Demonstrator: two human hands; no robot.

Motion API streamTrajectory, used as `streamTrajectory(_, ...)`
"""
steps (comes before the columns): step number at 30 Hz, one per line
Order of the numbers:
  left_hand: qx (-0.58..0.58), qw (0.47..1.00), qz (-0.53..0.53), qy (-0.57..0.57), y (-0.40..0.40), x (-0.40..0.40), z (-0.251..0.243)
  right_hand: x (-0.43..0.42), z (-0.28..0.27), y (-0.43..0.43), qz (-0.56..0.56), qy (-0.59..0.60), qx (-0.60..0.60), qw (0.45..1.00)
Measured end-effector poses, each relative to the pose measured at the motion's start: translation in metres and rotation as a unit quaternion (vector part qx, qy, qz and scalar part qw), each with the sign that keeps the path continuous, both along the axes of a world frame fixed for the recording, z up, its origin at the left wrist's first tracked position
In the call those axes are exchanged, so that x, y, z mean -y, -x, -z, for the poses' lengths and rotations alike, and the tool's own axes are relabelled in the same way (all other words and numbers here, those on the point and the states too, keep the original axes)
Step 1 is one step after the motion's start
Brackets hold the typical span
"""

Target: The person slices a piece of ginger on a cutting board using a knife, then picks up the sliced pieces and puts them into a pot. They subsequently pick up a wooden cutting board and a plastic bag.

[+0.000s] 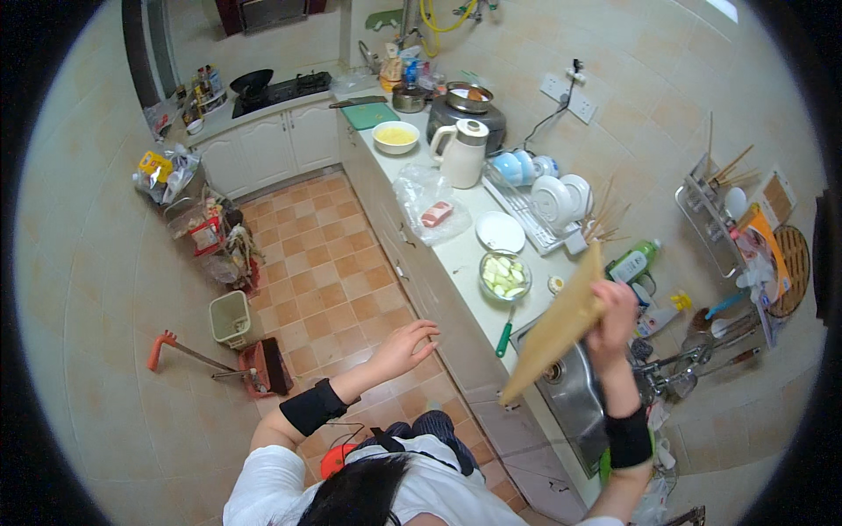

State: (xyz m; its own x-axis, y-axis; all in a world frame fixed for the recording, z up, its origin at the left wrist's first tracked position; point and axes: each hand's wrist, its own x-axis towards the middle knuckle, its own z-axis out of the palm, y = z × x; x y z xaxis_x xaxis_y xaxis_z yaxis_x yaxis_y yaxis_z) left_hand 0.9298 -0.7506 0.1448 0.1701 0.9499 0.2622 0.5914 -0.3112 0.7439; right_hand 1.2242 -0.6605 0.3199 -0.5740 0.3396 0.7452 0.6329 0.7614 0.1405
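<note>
My right hand (613,315) grips a tan cutting board (552,335) by its far edge. The board is tilted steeply above the sink (575,411) and hides part of it. My left hand (404,345) is held in the air just off the counter's front, fingers apart and with nothing in it. Nearest the board on the counter (460,263) are a glass bowl (487,289) of cut pale green vegetable pieces (505,273) and a green-handled kitchen tool (504,338). Beyond them lie a white plate (500,231) and a piece of raw meat (437,214) on a clear plastic bag (421,184).
A dish rack (526,210) with bowls and plates stands by the wall, beside a white electric kettle (464,154). Farther along are a bowl of yellow food (395,137) and a green cutting board (370,116). A bin (230,322) and dustpan (263,368) stand at left.
</note>
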Motion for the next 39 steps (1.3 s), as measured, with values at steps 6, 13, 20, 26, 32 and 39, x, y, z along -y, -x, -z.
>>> streamTrajectory(6, -0.031, 0.993, -0.078, -0.082, 0.032, -0.004, -0.039, -0.069, 0.068, 0.160, -0.197, 0.037, -0.055, 0.978)
streamTrajectory(13, -0.196, 0.947, -0.255, -0.007, 0.091, -0.048, -0.040, -0.115, 0.145, 0.292, -0.269, 0.130, -0.128, 0.946)
streamTrajectory(20, -0.297, 0.891, -0.338, 0.051, 0.154, -0.089, -0.007, -0.153, 0.177, 0.374, -0.319, 0.200, -0.149, 0.914)
streamTrajectory(26, -0.342, 0.881, -0.317, 0.073, 0.191, -0.144, 0.020, -0.204, 0.209, 0.392, -0.269, 0.290, -0.079, 0.915)
streamTrajectory(32, -0.288, 0.895, -0.277, 0.196, 0.249, -0.201, 0.037, -0.258, 0.255, 0.364, -0.097, 0.435, -0.080, 0.892)
streamTrajectory(39, -0.093, 0.900, -0.307, 0.293, 0.364, -0.267, 0.066, -0.307, 0.291, 0.350, 0.059, 0.434, -0.052, 0.897)
